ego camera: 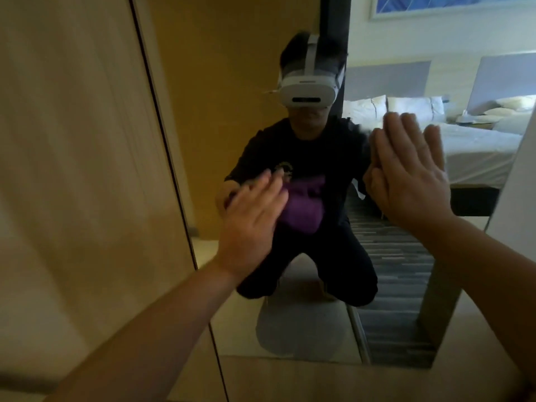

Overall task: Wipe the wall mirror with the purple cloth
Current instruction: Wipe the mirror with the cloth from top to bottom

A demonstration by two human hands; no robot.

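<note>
The wall mirror (391, 271) fills the middle and right of the view, its left edge running beside a wooden panel. My left hand (249, 219) presses the bunched purple cloth (301, 207) flat against the glass, low and left of centre; the cloth shows past my fingers to the right. My right hand (412, 175) lies flat on the glass with fingers up and apart, holding nothing. The mirror shows my own crouching reflection in dark clothes with a white headset.
A light wooden panel (72, 169) stands left of the mirror. The mirror's bottom edge (319, 365) sits just above the floor. Reflected in the glass are beds with white linen (478, 146) and a striped carpet (400, 256).
</note>
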